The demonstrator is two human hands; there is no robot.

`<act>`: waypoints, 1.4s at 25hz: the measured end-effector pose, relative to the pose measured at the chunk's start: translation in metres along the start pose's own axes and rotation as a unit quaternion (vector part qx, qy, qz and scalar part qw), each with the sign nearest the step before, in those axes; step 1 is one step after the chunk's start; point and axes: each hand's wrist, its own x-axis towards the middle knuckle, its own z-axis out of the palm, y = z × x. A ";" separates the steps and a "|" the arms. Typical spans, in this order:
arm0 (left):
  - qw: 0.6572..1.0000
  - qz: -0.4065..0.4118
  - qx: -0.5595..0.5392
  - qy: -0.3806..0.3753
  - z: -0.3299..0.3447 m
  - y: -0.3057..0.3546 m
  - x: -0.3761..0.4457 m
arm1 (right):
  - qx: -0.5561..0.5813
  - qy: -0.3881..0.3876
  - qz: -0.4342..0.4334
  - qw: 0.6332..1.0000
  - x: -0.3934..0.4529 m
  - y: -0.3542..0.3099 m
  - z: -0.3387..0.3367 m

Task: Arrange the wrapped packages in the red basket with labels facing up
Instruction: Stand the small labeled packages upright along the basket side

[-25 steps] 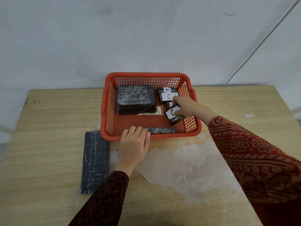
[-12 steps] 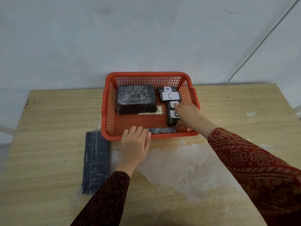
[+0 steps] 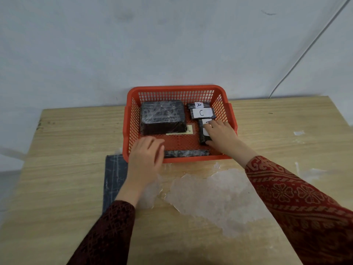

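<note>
While my right hand [image 3: 219,134] presses flat on a small package [image 3: 204,138] at three o'clock in the red basket [image 3: 177,88], my left hand [image 3: 146,155] hovers open; one flat package [image 3: 113,180] waits outside at eight o'clock.

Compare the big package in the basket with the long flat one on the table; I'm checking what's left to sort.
The big package sits inside the red basket; the flat package lies on the table, outside it. The big one is thick and blocky, the flat one thin and long. The left hand partly covers the flat one, not the big one. Both are dark, clear-wrapped, with no label on top.
</note>
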 end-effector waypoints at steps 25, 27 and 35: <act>0.972 -0.208 -0.084 0.076 0.007 -0.046 0.028 | 0.408 -0.234 -0.061 0.880 0.010 -0.019 -0.020; 0.972 -0.210 -0.083 0.072 0.007 -0.045 0.029 | 0.325 -0.252 -0.099 0.906 0.010 -0.024 -0.011; 0.971 -0.209 -0.087 0.075 0.006 -0.044 0.028 | 0.235 -0.230 -0.116 0.937 0.027 -0.030 -0.004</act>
